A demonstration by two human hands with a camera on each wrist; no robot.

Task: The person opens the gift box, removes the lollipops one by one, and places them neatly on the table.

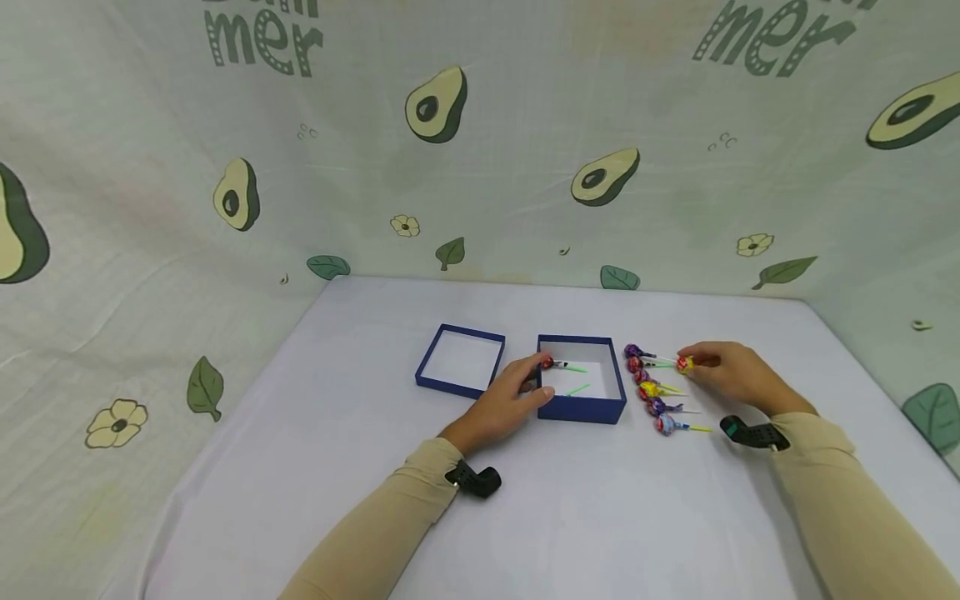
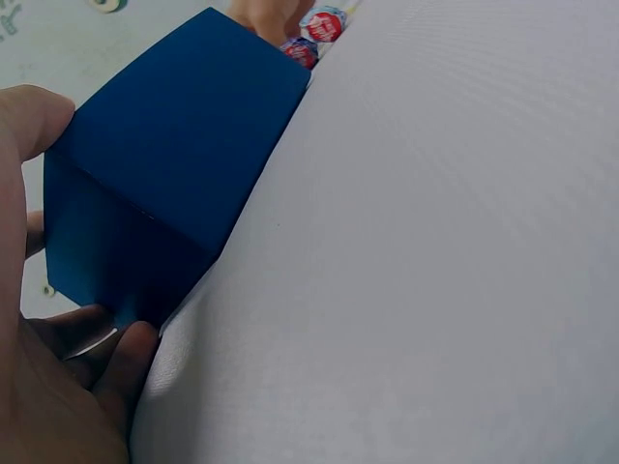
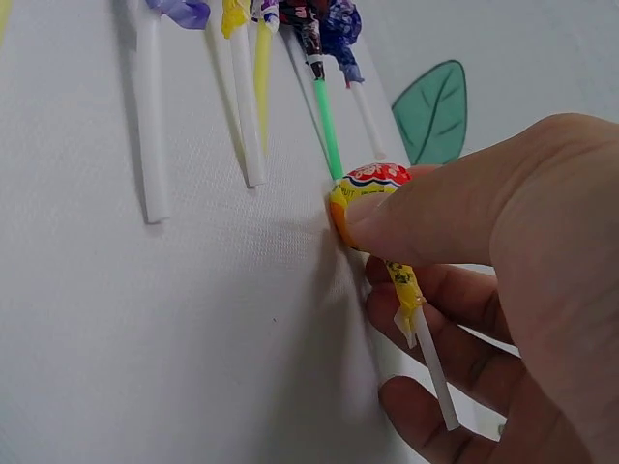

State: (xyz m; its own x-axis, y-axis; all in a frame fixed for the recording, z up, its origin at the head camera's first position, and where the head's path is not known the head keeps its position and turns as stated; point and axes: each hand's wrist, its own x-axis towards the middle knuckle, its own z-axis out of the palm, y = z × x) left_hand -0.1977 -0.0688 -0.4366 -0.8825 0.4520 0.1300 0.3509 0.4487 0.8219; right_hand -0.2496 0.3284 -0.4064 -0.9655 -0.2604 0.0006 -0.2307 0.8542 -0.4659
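My right hand [image 1: 731, 375] pinches a lollipop [image 3: 379, 174] in a yellow and red wrapper, thumb over its head; the white stick points back toward the palm. It is held beside the far end of a column of several wrapped lollipops [image 1: 665, 425]. My left hand [image 1: 495, 408] grips the left side of an open dark blue box [image 1: 581, 410], thumb at its near corner and fingers at the left wall. Inside the box are a dark red lollipop [image 1: 548, 363] with a green stick and another green stick [image 1: 577, 389], whose head is hidden behind the near wall.
A shallow blue-rimmed lid [image 1: 450, 387] lies left of the box, just beyond my left hand. The white-covered table [image 1: 600, 517] meets a cloth backdrop [image 1: 517, 167] printed with avocados and leaves. Each wrist wears a black band.
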